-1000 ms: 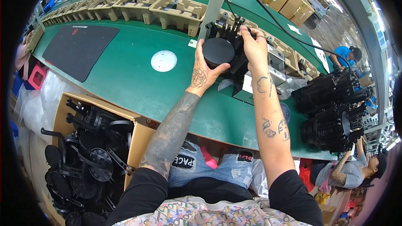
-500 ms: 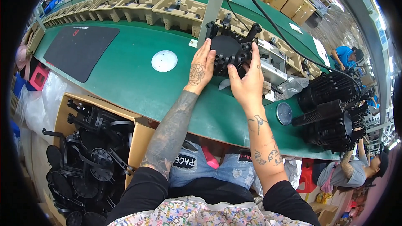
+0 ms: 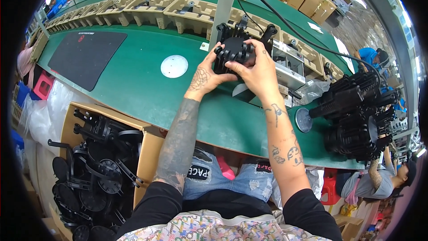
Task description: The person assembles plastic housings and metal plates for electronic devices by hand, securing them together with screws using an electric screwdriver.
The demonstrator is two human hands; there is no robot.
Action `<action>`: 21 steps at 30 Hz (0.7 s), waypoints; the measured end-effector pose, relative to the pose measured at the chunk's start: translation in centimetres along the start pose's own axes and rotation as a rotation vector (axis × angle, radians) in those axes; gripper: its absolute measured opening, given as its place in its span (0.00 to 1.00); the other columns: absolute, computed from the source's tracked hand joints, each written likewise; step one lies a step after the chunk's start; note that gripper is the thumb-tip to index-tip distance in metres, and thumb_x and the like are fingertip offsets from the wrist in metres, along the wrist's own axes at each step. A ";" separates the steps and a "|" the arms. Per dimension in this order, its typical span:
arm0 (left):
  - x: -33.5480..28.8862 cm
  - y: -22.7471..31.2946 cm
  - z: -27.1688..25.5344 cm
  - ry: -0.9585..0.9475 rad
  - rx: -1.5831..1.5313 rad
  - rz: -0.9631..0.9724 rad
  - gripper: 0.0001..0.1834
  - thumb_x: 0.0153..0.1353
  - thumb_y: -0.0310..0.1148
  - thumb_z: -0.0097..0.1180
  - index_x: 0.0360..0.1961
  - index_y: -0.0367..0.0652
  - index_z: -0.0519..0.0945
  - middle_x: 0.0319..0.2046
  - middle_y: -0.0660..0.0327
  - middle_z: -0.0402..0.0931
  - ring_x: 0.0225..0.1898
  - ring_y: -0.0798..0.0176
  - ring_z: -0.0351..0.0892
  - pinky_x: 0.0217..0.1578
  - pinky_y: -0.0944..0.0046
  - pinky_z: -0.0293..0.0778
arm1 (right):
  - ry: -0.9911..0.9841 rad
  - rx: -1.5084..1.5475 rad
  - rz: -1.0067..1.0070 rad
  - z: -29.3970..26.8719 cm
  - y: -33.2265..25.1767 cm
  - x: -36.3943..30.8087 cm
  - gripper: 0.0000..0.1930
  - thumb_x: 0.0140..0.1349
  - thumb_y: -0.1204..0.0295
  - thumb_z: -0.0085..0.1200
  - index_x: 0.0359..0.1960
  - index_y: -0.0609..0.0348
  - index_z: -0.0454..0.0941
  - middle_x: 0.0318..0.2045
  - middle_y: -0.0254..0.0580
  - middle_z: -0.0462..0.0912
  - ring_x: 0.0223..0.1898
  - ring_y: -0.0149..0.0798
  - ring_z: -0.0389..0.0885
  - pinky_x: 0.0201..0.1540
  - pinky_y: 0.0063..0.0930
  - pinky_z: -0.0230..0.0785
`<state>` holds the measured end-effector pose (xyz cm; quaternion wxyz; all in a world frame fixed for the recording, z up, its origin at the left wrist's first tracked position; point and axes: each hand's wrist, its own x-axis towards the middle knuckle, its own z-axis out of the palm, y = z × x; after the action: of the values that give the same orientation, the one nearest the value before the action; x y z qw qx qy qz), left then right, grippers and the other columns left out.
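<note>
On the green bench, beside the metal post, stands a black plastic assembly (image 3: 232,47) with a round flat top, knobbed lugs around its rim and legs reaching up behind. My right hand (image 3: 260,70) is closed around its right side, with the thumb across the front of the rim. From the left, my left hand (image 3: 204,76) holds it low, its fingers partly hidden behind the assembly and its thumb pointing right beneath. A silver metal fixture (image 3: 288,69) lies just right of my right hand. Below the assembly, the edge of a pale disc (image 3: 241,90) shows.
A white disc (image 3: 174,66) and a dark mat (image 3: 87,56) lie left. Stacked black assemblies (image 3: 352,129) and a round dish (image 3: 303,120) stand right. Tan trays (image 3: 147,10) line the back. A carton (image 3: 151,160) of black parts sits lower left. A cable (image 3: 285,20) hangs overhead.
My right hand has closed further over the assembly's rim and moved slightly up and left. My left hand has slid down its side. The assembly's top looks turned and tilted differently.
</note>
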<state>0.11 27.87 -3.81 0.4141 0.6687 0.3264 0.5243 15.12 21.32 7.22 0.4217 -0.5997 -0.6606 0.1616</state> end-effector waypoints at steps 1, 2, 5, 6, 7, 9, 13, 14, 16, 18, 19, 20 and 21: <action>0.1 -0.4 -0.7 -0.015 -0.106 -0.019 0.52 0.39 0.38 0.82 0.68 0.40 0.71 0.70 0.55 0.66 0.68 0.57 0.68 0.66 0.58 0.67 | -0.044 0.023 0.010 -0.4 -0.1 0.3 0.35 0.48 0.66 0.78 0.56 0.58 0.72 0.45 0.48 0.82 0.35 0.38 0.86 0.38 0.31 0.80; 0.0 -0.8 -1.3 -0.005 -0.125 -0.033 0.44 0.43 0.37 0.81 0.64 0.39 0.76 0.64 0.57 0.75 0.63 0.62 0.73 0.62 0.61 0.70 | -0.088 0.046 0.020 -0.8 -0.1 0.5 0.34 0.48 0.66 0.78 0.55 0.59 0.72 0.42 0.47 0.83 0.33 0.37 0.87 0.38 0.31 0.80; 0.1 -1.2 -1.7 -0.017 -0.332 -0.208 0.39 0.49 0.36 0.79 0.63 0.40 0.77 0.50 0.61 0.84 0.50 0.67 0.79 0.55 0.65 0.74 | -0.107 -0.007 -0.009 -2.2 0.6 0.8 0.31 0.50 0.67 0.77 0.53 0.58 0.72 0.37 0.46 0.86 0.34 0.37 0.88 0.39 0.31 0.80; 0.2 -1.2 -1.7 -0.019 -0.333 -0.208 0.39 0.49 0.36 0.79 0.63 0.40 0.77 0.50 0.61 0.84 0.50 0.67 0.79 0.55 0.65 0.74 | -0.129 -0.042 0.026 -2.7 0.1 0.7 0.30 0.51 0.68 0.76 0.53 0.57 0.72 0.36 0.47 0.87 0.34 0.37 0.88 0.40 0.32 0.80; 0.2 -1.3 -1.8 -0.019 -0.328 -0.245 0.38 0.51 0.36 0.78 0.63 0.39 0.77 0.51 0.61 0.83 0.51 0.67 0.79 0.55 0.65 0.73 | -0.129 -0.042 0.027 -2.9 0.3 0.7 0.30 0.51 0.68 0.76 0.53 0.57 0.72 0.36 0.47 0.87 0.34 0.37 0.88 0.40 0.32 0.80; 0.1 -1.5 -1.8 -0.023 -0.322 -0.280 0.37 0.53 0.36 0.76 0.63 0.38 0.77 0.52 0.62 0.82 0.52 0.67 0.78 0.56 0.65 0.72 | -0.191 -0.023 0.011 -3.2 0.7 0.7 0.30 0.53 0.70 0.74 0.55 0.56 0.70 0.37 0.46 0.87 0.35 0.38 0.88 0.42 0.32 0.79; 0.1 -2.9 -1.6 0.023 -0.636 -0.269 0.31 0.62 0.38 0.70 0.63 0.36 0.76 0.53 0.64 0.81 0.54 0.71 0.75 0.59 0.67 0.67 | -0.280 0.100 -0.045 -3.4 3.0 1.4 0.30 0.55 0.73 0.72 0.56 0.55 0.67 0.37 0.44 0.87 0.36 0.36 0.87 0.43 0.31 0.77; 0.3 -3.4 -2.0 0.016 -0.651 -0.282 0.29 0.62 0.39 0.71 0.61 0.38 0.78 0.51 0.65 0.81 0.52 0.72 0.74 0.58 0.68 0.67 | -0.286 0.121 -0.055 -3.2 3.0 1.5 0.30 0.55 0.74 0.72 0.56 0.55 0.67 0.37 0.43 0.87 0.36 0.35 0.87 0.43 0.31 0.77; 0.4 -3.6 -1.8 0.006 -0.663 -0.299 0.27 0.61 0.39 0.71 0.58 0.39 0.79 0.49 0.67 0.81 0.51 0.72 0.74 0.57 0.68 0.67 | -0.291 0.130 -0.066 -2.7 2.3 1.5 0.29 0.56 0.75 0.71 0.56 0.55 0.66 0.38 0.42 0.87 0.37 0.33 0.86 0.43 0.31 0.77; 0.3 -3.6 -1.1 -0.024 -0.613 -0.193 0.22 0.61 0.39 0.71 0.53 0.42 0.81 0.44 0.70 0.80 0.49 0.73 0.74 0.55 0.69 0.67 | -0.303 0.118 -0.068 -2.0 1.9 1.8 0.31 0.55 0.75 0.72 0.58 0.55 0.66 0.30 0.31 0.77 0.30 0.26 0.73 0.37 0.25 0.71; 0.3 -3.3 -1.0 -0.011 -0.603 -0.213 0.19 0.61 0.39 0.71 0.50 0.45 0.81 0.42 0.71 0.80 0.47 0.74 0.73 0.55 0.69 0.67 | -0.298 0.115 -0.063 -2.2 1.9 1.9 0.31 0.55 0.75 0.72 0.58 0.55 0.66 0.30 0.31 0.77 0.30 0.26 0.73 0.37 0.25 0.71; 0.5 -3.3 -0.7 -0.018 -0.606 -0.214 0.19 0.61 0.39 0.71 0.50 0.45 0.81 0.42 0.71 0.80 0.47 0.74 0.73 0.55 0.69 0.67 | -0.303 0.085 -0.070 -2.5 2.0 2.1 0.31 0.55 0.74 0.72 0.58 0.54 0.67 0.29 0.33 0.79 0.30 0.28 0.75 0.37 0.26 0.72; 0.5 -3.5 -0.8 -0.014 -0.595 -0.216 0.20 0.61 0.39 0.72 0.50 0.44 0.81 0.45 0.70 0.79 0.50 0.72 0.73 0.56 0.68 0.67 | -0.316 0.063 -0.083 -2.6 1.7 2.2 0.31 0.55 0.74 0.72 0.58 0.53 0.67 0.28 0.35 0.80 0.30 0.30 0.77 0.38 0.28 0.73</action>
<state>-0.58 29.99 -6.62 0.6470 0.4832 0.2250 0.5452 18.32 23.00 8.35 0.3373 -0.5254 -0.7377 0.2568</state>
